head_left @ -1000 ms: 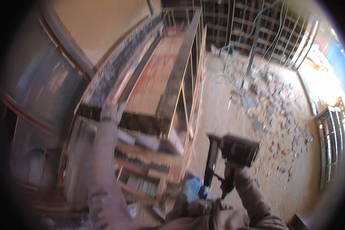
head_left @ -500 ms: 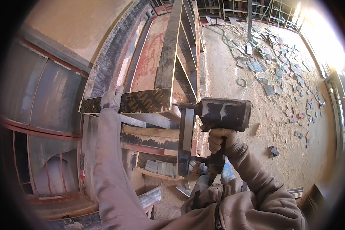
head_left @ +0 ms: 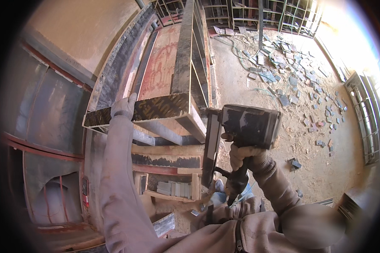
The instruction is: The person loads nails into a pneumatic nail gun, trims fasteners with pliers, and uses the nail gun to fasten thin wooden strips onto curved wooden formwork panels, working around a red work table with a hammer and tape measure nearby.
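Note:
My left hand (head_left: 123, 107), in a pale glove, grips the top edge of the dark printed end board (head_left: 160, 107) of a long wooden frame (head_left: 182, 67). Its fingers bend over onto the inner side, partly hidden. My right hand (head_left: 245, 155), also gloved, is wrapped round the handle of a black nail gun (head_left: 250, 126). The gun's long magazine (head_left: 210, 147) stands nearly upright on its left side. The gun's nose is just right of the frame's near right corner, with a small gap between them.
Below the frame, a wooden box (head_left: 175, 187) holds stacked grey strips. Many small board offcuts (head_left: 283, 99) and wood chips litter the floor at right, with a thin green hose (head_left: 236, 50) among them. A metal rack (head_left: 364, 118) stands far right. Dark metal panels (head_left: 55, 101) line the left.
The nail gun has come away from the frame's near right corner and tilted slightly to the right. My left hand keeps its place on the end board. The whole view has shifted a little.

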Motion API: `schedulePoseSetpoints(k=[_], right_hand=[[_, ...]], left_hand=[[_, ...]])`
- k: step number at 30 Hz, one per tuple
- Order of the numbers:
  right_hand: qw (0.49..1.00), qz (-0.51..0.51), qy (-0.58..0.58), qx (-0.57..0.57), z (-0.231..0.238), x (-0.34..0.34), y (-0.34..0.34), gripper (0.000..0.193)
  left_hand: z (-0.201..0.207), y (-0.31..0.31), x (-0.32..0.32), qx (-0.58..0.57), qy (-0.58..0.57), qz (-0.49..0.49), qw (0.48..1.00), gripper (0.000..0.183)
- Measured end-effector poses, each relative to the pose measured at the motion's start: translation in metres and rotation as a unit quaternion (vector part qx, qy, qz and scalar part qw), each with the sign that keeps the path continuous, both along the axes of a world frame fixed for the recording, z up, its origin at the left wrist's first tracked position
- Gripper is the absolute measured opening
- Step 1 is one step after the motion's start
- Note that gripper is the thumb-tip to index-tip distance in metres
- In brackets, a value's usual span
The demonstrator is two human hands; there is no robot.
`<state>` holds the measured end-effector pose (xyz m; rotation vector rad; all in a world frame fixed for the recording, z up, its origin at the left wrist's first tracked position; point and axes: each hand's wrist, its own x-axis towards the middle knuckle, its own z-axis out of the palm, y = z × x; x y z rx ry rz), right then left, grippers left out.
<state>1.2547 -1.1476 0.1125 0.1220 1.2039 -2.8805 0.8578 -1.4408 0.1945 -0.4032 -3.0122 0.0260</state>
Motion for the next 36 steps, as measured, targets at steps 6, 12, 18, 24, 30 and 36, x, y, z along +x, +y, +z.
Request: schedulePoseSetpoints(k=[6, 12, 18, 24, 30, 36], right_hand=[[0.951, -0.080, 0.085, 0.287, 0.003, 0.005, -0.058, 0.044], [0.613, -0.028, -0.028, 0.789, 0.040, -0.009, -0.099, 0.070], [0.530, 0.000, -0.100, 0.842, 0.043, -0.018, -0.121, 0.072], [0.503, -0.006, -0.118, 0.856, 0.029, -0.015, -0.125, 0.077], [0.508, -0.005, -0.138, 0.850, 0.010, -0.007, -0.135, 0.076], [0.454, 0.016, -0.039, 0.890, -0.019, -0.002, -0.129, 0.070]], left_hand=[[-0.002, 0.002, 0.000, -0.007, -0.040, 0.000, 0.999, 0.074], [-0.009, 0.003, -0.006, 0.005, -0.016, -0.021, 1.000, 0.077], [-0.008, 0.005, 0.000, 0.027, -0.039, -0.007, 0.999, 0.073], [-0.007, 0.007, 0.002, 0.028, -0.040, -0.012, 0.999, 0.072], [-0.011, 0.002, -0.001, 0.032, -0.056, -0.030, 0.997, 0.072], [-0.020, -0.003, 0.004, 0.073, -0.033, -0.059, 0.995, 0.068]])
